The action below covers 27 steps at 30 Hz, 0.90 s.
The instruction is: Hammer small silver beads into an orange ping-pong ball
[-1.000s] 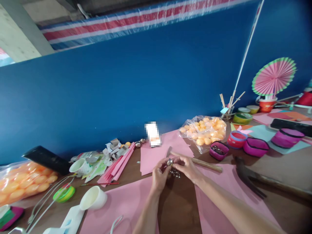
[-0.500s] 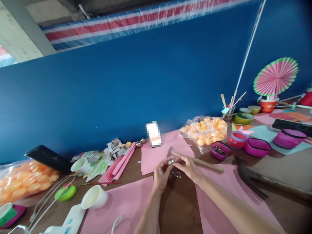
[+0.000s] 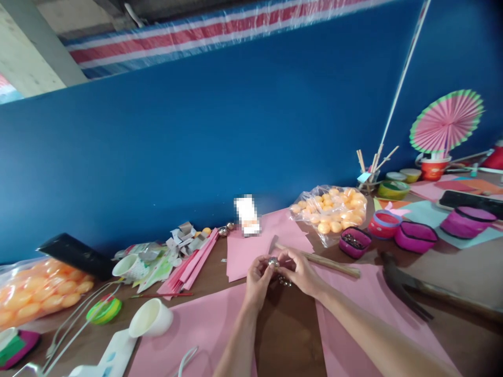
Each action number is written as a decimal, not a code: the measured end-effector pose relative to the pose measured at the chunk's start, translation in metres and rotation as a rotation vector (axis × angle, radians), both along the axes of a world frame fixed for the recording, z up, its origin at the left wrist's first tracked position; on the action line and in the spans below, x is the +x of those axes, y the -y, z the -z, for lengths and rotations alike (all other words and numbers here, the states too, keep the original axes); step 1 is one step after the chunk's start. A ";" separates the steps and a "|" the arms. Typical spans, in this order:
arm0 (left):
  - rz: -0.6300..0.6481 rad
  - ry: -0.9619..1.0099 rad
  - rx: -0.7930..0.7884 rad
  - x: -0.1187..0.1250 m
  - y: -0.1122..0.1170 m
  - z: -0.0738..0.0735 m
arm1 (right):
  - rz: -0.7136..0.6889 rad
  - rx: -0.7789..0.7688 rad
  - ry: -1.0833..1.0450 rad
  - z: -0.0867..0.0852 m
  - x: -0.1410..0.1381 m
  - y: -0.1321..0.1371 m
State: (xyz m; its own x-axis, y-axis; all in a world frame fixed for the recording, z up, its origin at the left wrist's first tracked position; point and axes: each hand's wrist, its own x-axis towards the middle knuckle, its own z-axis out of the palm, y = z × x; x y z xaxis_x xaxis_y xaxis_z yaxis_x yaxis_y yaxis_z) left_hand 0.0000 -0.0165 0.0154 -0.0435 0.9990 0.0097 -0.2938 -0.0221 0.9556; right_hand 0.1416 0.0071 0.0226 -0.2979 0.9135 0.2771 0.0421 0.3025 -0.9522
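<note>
Both my hands meet over the brown table (image 3: 288, 335), just above a small cluster of silvery bells (image 3: 285, 281). My left hand (image 3: 258, 280) and my right hand (image 3: 301, 271) pinch one small silver bell (image 3: 272, 261) between their fingertips. The fingers of both are curled closed around it. A wooden stick (image 3: 330, 263) lies just behind my right hand, on pink paper (image 3: 251, 246).
Pink sheets (image 3: 204, 330) lie left and right of my arms. A hammer (image 3: 408, 293) rests at right. A bag of orange balls (image 3: 334, 209), magenta tubs (image 3: 415, 236), white cups (image 3: 151, 318), a green tape roll (image 3: 104, 310) and a pink paper fan (image 3: 446, 123) surround the work spot.
My hands stay together on the bell, with the fingers shifting slightly around it. The view has drifted a little.
</note>
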 end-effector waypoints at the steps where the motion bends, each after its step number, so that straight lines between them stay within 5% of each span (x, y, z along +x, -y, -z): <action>1: 0.000 0.006 0.001 0.000 0.000 0.000 | 0.003 0.020 0.014 -0.001 0.000 0.001; 6: -0.007 0.018 0.011 0.000 0.001 -0.002 | 0.005 0.072 0.064 -0.006 0.000 0.002; 13: 0.065 -0.004 0.014 0.000 0.001 -0.006 | 0.003 -0.080 -0.016 -0.003 0.000 -0.003; 27: 0.037 0.006 0.020 -0.004 0.000 0.001 | -0.041 -0.022 -0.009 -0.001 -0.002 0.003</action>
State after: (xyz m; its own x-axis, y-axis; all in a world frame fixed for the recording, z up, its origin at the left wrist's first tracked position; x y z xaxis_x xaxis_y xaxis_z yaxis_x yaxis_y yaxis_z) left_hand -0.0039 -0.0165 0.0140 -0.0063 0.9996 0.0291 -0.3007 -0.0297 0.9532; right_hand 0.1395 0.0046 0.0240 -0.3326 0.9067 0.2595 0.0215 0.2823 -0.9591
